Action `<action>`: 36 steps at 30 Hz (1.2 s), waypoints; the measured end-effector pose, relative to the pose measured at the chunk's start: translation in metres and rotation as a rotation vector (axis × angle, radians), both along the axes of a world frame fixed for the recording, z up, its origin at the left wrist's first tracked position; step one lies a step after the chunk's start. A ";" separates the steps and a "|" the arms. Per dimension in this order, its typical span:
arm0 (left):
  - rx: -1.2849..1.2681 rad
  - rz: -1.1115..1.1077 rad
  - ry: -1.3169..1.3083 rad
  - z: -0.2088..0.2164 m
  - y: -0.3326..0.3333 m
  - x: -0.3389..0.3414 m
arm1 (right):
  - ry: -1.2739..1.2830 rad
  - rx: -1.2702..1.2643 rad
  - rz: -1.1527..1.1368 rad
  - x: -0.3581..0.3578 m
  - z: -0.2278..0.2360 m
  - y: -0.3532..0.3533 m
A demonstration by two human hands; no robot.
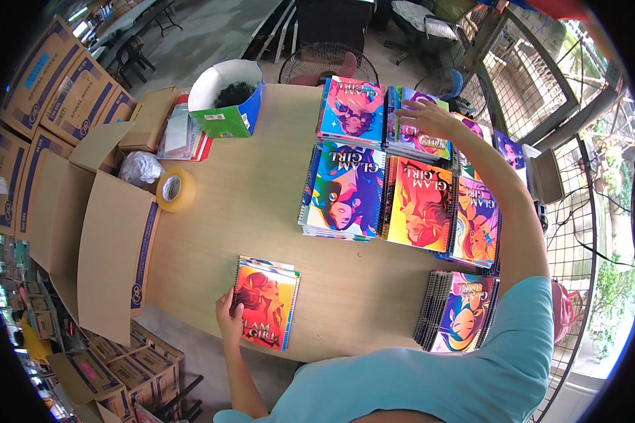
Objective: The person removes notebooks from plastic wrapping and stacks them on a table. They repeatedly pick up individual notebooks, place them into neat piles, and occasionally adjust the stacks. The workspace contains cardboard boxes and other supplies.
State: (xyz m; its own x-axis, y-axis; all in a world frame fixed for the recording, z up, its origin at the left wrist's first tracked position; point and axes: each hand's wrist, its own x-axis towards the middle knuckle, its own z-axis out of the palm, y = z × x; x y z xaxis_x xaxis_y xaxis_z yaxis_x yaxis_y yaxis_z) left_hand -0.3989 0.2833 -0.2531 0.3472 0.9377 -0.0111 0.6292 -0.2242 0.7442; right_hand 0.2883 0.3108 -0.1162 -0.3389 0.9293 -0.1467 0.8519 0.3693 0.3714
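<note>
At the table's near edge, my left hand (228, 316) grips the spiral side of a small stack of spiral notebooks (267, 302), thumb on top. The uppermost cover is red and orange. My right arm reaches far across to the back, where my right hand (428, 119) lies with fingers stretched out over a purple-and-green spiral notebook (430, 146) on top of a stack. Around it stand other notebook stacks: a blue-and-pink one (351, 109), a dark blue one (343, 190), a yellow-and-red one (420, 204) and an orange-and-purple one (478, 220).
Near my right elbow sits another notebook stack (462, 312). At the left are an open carton (113, 247), a yellow tape roll (176, 189), a crumpled plastic bag (141, 168) and a green-and-blue box (226, 106) holding dark stuff. Stacked cartons (53, 88) flank the table (219, 204).
</note>
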 end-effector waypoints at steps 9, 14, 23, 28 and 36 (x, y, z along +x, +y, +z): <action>-0.044 0.020 -0.029 -0.007 0.003 -0.005 | -0.013 0.020 0.058 -0.010 0.007 0.010; 0.094 -0.052 -0.048 -0.018 0.005 -0.011 | -0.014 -0.013 0.131 0.000 0.020 0.003; -0.080 0.028 -0.130 -0.019 0.006 -0.016 | 0.998 0.531 -0.192 -0.202 0.154 -0.099; -0.729 0.142 -0.770 -0.018 0.019 -0.028 | 1.696 0.536 -0.602 -0.368 0.046 -0.109; -0.833 -0.020 -0.926 -0.012 0.008 -0.059 | 1.409 0.568 -0.676 -0.494 -0.147 -0.108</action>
